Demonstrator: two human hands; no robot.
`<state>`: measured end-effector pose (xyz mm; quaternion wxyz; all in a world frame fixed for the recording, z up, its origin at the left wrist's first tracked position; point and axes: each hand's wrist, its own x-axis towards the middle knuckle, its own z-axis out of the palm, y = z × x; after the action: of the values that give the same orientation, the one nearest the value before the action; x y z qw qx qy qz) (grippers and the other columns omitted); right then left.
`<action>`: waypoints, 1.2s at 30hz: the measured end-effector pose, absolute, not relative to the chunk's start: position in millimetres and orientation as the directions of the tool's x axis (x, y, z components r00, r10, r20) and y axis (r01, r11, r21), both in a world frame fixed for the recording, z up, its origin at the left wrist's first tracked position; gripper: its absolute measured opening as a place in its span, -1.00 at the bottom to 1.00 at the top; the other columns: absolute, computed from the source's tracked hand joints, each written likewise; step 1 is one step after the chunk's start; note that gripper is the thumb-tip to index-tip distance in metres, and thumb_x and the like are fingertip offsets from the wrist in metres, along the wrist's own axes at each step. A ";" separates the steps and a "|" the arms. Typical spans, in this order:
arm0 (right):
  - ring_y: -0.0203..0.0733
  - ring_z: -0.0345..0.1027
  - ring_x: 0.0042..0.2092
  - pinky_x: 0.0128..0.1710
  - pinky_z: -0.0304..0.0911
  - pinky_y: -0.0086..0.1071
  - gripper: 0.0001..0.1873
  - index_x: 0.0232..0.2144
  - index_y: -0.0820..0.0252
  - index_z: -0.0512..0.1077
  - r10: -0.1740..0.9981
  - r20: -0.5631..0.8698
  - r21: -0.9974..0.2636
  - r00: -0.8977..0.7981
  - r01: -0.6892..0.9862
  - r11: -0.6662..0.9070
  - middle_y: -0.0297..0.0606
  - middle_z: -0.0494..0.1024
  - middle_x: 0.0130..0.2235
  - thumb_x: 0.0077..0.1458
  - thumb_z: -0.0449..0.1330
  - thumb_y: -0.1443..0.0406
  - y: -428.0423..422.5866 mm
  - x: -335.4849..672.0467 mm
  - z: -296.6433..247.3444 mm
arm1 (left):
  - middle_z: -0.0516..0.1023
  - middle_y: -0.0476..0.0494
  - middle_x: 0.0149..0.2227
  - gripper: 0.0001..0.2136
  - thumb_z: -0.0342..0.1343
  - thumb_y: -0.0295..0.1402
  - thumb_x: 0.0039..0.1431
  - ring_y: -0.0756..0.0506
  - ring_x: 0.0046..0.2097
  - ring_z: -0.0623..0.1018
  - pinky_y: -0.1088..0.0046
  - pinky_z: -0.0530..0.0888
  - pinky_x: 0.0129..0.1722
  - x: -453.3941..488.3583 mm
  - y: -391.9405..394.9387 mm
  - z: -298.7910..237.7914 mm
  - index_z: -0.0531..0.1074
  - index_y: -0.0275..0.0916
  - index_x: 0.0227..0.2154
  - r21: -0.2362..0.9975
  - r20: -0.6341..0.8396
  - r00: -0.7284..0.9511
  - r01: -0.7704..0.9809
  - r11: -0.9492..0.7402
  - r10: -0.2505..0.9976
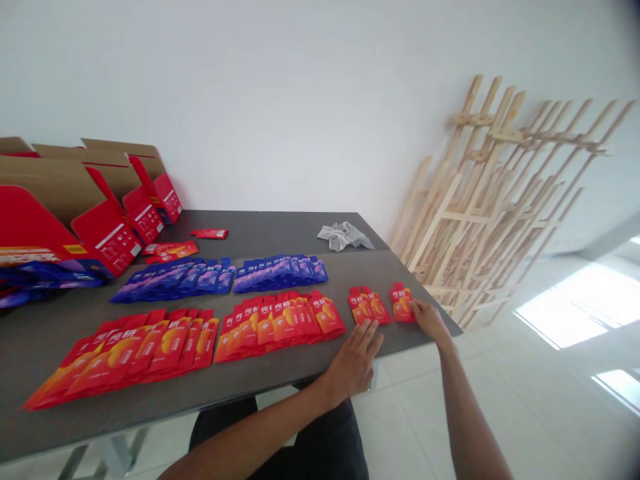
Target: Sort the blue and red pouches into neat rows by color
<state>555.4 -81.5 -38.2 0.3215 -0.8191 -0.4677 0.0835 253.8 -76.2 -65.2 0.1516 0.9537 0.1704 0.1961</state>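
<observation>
Here we are in a bright room with a white wall [250,87], pale floor tiles [425,427], and a stack of wooden frames [480,200] leaning at the far right. Across the dark gray table [280,230], red cardboard boxes [105,233] stand open along the left side, with blue sachets [45,277] piled at their front. Now the layout: two neat blue rows [280,273] sit behind two long, overlapping red rows [140,353], and that's a lot of sachets already lined up. Off to the side, a few loose red sachets [173,252] lie near the boxes, and a gray cloth [345,235] sits crumpled at the far edge. The big printed characters on the packets look like "纯耕", though the second is hard to be sure of. The left hand [355,360] is open, fingers spread, just below a pair of red sachets [370,305]. The right hand [430,320] has its fingers against a single red sachet [403,301] at the end of the line, and I can't tell whether it's pinching or only touching!
</observation>
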 end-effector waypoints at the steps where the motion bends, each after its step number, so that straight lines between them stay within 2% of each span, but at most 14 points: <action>1: -0.04 0.47 -0.37 -0.36 0.25 -0.28 -0.61 -0.46 0.15 0.57 0.835 0.154 -0.597 0.528 0.723 -0.347 -0.14 0.62 -0.45 0.19 0.07 0.09 -75.1 559.3 -39.6 | -0.07 -0.43 0.53 -0.32 0.02 -0.32 0.30 -0.32 0.55 -0.08 0.04 0.00 0.50 260.9 -72.1 -67.8 0.05 -0.39 0.45 0.334 0.321 0.860 0.288 -0.897 0.396; 5: 0.03 0.57 -0.21 -0.24 0.34 -0.26 -0.65 -0.33 0.13 0.66 0.854 0.158 -0.569 0.496 0.752 -0.331 -0.11 0.71 -0.26 0.19 0.12 0.13 -60.1 560.1 -47.3 | 0.03 -0.46 0.51 -0.24 -0.03 -0.05 0.38 -0.36 0.53 -0.03 -0.01 -0.08 0.49 278.7 -61.7 -68.8 -0.02 -0.40 0.48 0.305 0.292 0.855 0.342 -0.889 0.429; 9: 0.05 0.57 -0.15 -0.18 0.36 -0.24 -0.63 -0.16 0.09 0.68 0.854 0.170 -0.529 0.492 0.777 -0.342 -0.13 0.71 -0.21 0.24 0.13 0.09 -58.2 552.8 -56.7 | 0.10 -0.47 0.49 -0.22 -0.07 0.06 0.38 -0.40 0.53 -0.02 -0.05 -0.09 0.48 283.6 -60.2 -66.0 0.05 -0.41 0.46 0.308 0.248 0.855 0.376 -0.874 0.455; 16: 0.04 0.56 -0.16 -0.18 0.35 -0.24 -0.57 -0.04 0.10 0.65 0.840 0.190 -0.440 0.508 0.809 -0.389 -0.15 0.69 -0.23 0.32 0.08 0.06 -62.0 536.7 -61.6 | 0.15 -0.47 0.46 -0.23 -0.07 0.06 0.38 -0.40 0.51 0.06 -0.06 -0.07 0.47 284.7 -61.0 -68.1 0.07 -0.39 0.45 0.286 0.264 0.847 0.388 -0.876 0.461; 25: -0.02 0.51 -0.14 -0.17 0.33 -0.26 -0.55 -0.05 0.10 0.65 0.820 0.294 -0.430 0.491 0.834 -0.345 -0.12 0.66 -0.12 0.32 0.07 0.04 -67.7 528.4 -68.4 | 0.04 -0.54 0.49 -0.26 -0.09 0.01 0.41 -0.41 0.53 -0.01 -0.06 -0.05 0.47 284.6 -62.3 -62.6 0.08 -0.44 0.44 0.313 0.245 0.851 0.385 -0.868 0.465; 31: -0.01 0.50 -0.14 -0.12 0.32 -0.23 -0.45 -0.04 0.15 0.64 0.803 0.298 -0.500 0.516 0.801 -0.329 -0.08 0.66 -0.09 0.28 0.01 -0.02 -68.4 529.9 -66.8 | -0.05 -0.55 0.51 -0.28 0.02 -0.06 0.38 -0.40 0.54 -0.04 -0.04 -0.05 0.48 281.5 -64.0 -59.0 0.09 -0.42 0.44 0.324 0.300 0.844 0.347 -0.880 0.444; 36: 0.00 0.48 -0.23 -0.13 0.33 -0.18 -0.30 0.00 0.28 0.59 0.761 0.339 -0.624 0.553 0.738 -0.259 0.00 0.66 -0.16 0.23 -0.04 -0.13 -74.5 539.8 -75.6 | 0.08 -0.40 0.50 -0.46 0.02 -0.26 0.39 -0.32 0.50 0.10 -0.01 0.00 0.48 238.2 -75.4 -35.2 0.25 -0.26 0.38 0.242 0.412 0.867 0.191 -0.951 0.279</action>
<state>539.8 -74.5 -75.6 0.3841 -0.7932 -0.4723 0.0150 238.2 -75.4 -35.2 0.0970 0.9614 0.1224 0.2266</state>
